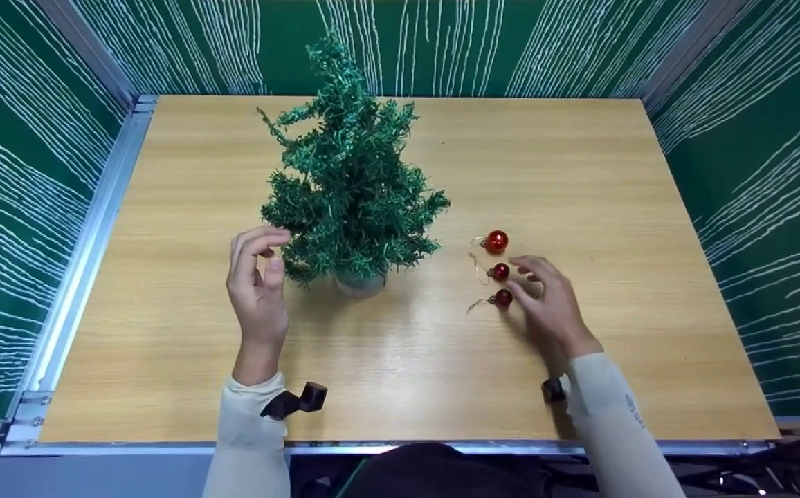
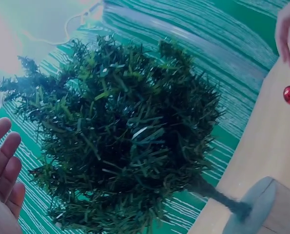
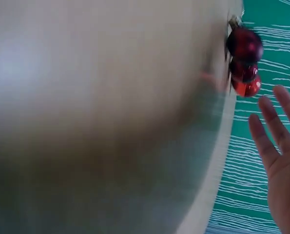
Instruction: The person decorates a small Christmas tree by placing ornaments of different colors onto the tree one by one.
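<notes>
three baubles lie on the desk [image 1: 594, 180] in a row from twelve to six o'clock: a bright red bauble [image 1: 497, 241] farthest, a smaller red bauble [image 1: 502, 271] mid-row, a dark red bauble [image 1: 504, 297] nearest. the right hand [image 1: 553, 304] is the nearer one, just beside them; they sit between nine and eleven o'clock from its palm. its grip is spread and holds nothing; whether it touches a bauble cannot be told. their gold hanging loops [image 1: 477, 266] trail towards nine o'clock, away from that hand. the left hand [image 1: 258, 290], fingers loosely bent around nothing, is at the artificial christmas tree's [image 1: 355, 187] eight o'clock. desk top separates baubles from tree base [image 1: 360, 285]; the right edge is well apart at three o'clock, the front edge at six.
</notes>
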`<state>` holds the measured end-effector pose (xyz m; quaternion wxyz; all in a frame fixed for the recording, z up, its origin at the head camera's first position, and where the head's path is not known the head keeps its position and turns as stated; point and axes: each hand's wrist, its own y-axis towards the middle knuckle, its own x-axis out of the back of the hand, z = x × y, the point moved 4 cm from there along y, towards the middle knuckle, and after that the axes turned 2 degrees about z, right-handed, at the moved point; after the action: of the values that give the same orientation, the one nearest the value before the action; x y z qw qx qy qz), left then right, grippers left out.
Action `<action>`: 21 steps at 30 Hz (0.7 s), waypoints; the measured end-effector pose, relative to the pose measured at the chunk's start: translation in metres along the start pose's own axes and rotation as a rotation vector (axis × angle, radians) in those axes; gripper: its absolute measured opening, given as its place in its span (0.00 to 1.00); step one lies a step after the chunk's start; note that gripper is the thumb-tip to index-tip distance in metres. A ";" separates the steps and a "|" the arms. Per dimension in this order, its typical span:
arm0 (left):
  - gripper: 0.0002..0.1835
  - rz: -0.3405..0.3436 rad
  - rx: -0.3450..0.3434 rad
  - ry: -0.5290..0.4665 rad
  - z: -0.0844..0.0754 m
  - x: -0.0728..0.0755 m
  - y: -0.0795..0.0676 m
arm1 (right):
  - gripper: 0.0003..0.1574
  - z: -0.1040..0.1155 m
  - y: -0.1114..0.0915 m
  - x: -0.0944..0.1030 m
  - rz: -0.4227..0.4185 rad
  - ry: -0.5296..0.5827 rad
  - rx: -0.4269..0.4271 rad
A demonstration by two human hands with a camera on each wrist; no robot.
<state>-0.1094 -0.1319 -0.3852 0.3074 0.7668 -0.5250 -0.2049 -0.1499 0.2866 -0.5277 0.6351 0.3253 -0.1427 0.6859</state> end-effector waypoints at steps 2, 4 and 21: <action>0.28 0.012 0.003 0.006 0.000 -0.001 -0.003 | 0.26 -0.001 -0.003 -0.003 0.027 -0.003 -0.016; 0.27 0.027 0.002 0.028 0.000 -0.004 -0.006 | 0.26 -0.001 -0.005 -0.005 0.045 -0.005 -0.026; 0.14 0.074 -0.034 0.153 -0.003 -0.014 -0.022 | 0.24 -0.003 -0.009 -0.014 0.173 -0.083 -0.036</action>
<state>-0.0981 -0.1125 -0.3982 0.3667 0.7550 -0.5244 -0.1432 -0.1419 0.2791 -0.5404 0.5729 0.3285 -0.2087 0.7214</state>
